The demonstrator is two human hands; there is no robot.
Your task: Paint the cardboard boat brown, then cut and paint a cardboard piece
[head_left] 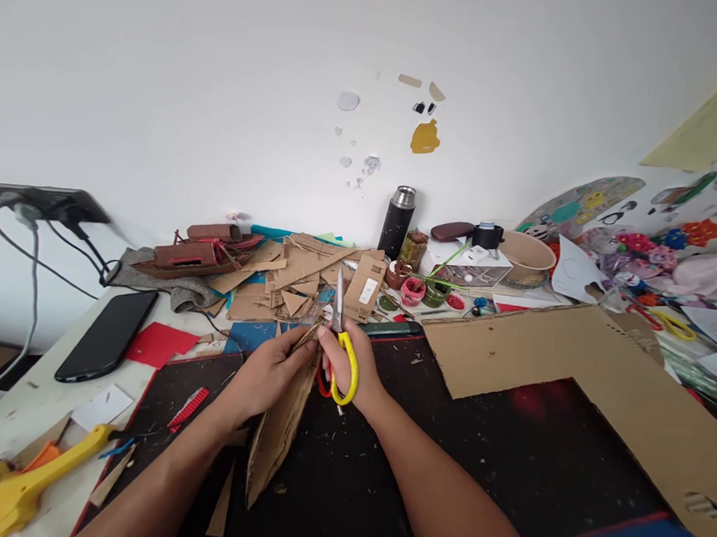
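Note:
Near the middle of the view, my left hand (271, 371) is closed around the upper end of a long, boat-shaped piece of cardboard (280, 436), whose lower end points down toward me over the black mat. My right hand (351, 363) grips a pair of scissors (345, 375) with yellow and red handles, their blades pointing up and away from me and looking closed. The right fingertips meet the top end of the cardboard beside the left fingers. Exactly how those fingertips press on it is partly hidden.
Cardboard scraps (308, 277) pile up behind my hands, beside a brown model boat (191, 255). Paint jars (413, 290) and a black thermos (398, 222) stand at the back. A large L-shaped cardboard sheet (532, 348) covers the right side. At left lie a phone (108, 336) and a yellow glue gun (38, 475).

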